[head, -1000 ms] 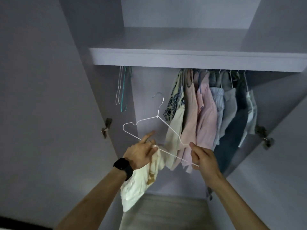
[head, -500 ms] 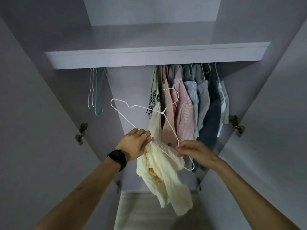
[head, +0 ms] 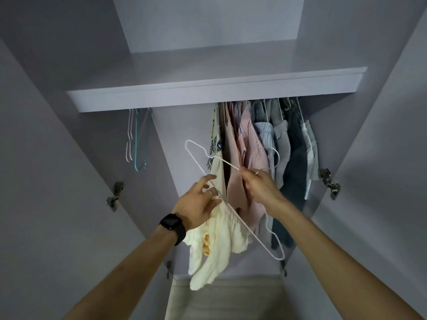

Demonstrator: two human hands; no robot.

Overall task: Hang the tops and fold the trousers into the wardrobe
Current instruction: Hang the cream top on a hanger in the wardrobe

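Obs: top [head: 215, 241], cream, bunched; hangs from the left hand [head: 198, 204] in mid-air, below the front edge of the shelf [head: 208, 95], in front of the hung clothes [head: 265, 139]; not yet threaded on the hanger [head: 228, 163].

Left hand: lower fingers curled into the fabric where the hanger's bottom wire crosses them; forefinger straighter. Whether it also grips the wire: cannot tell.

Right hand [head: 261, 188]: clamped in a pinch on the hanger's sloping arm, close to the neck; hook points right, toward the hung clothes.

Hanger: white wire, steeply tilted; one shoulder high on the left, the other low on the right.

Step, judged: feeding a hanger shoulder into the top's opening.

Risks, judged:
- fabric bunched, opening not visible; wire may enter a sleeve, not the neck; top would hang askew;
- thin smooth wire at a steep tilt; top may slide off the low shoulder;
- hook sits close to the striped shirt; may snag on it;
- rail hidden behind the shelf; hooking would be done blind; could miss.

Spare hangers [head: 136, 139] sit under the shelf's left end.
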